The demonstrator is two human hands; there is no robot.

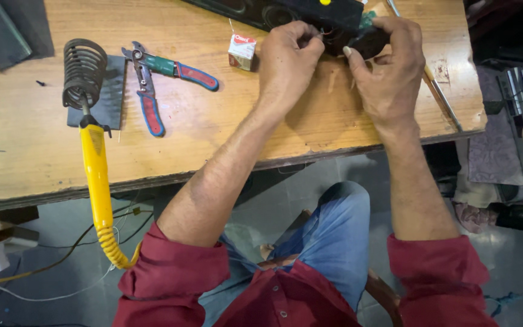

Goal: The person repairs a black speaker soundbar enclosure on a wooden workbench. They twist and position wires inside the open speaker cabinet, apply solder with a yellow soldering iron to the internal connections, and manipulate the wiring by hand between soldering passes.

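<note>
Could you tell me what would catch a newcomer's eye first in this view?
Probably the yellow soldering iron, parked in its coiled stand at the left of the wooden table. Next, the red-handled pliers lying beside it. At the far edge, the left hand and right hand pinch at a small black part.

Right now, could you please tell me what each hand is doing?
Left hand: closed, fingers pinching something small, possibly a thin wire; cannot tell what.
Right hand: closed around a small black part.
</note>
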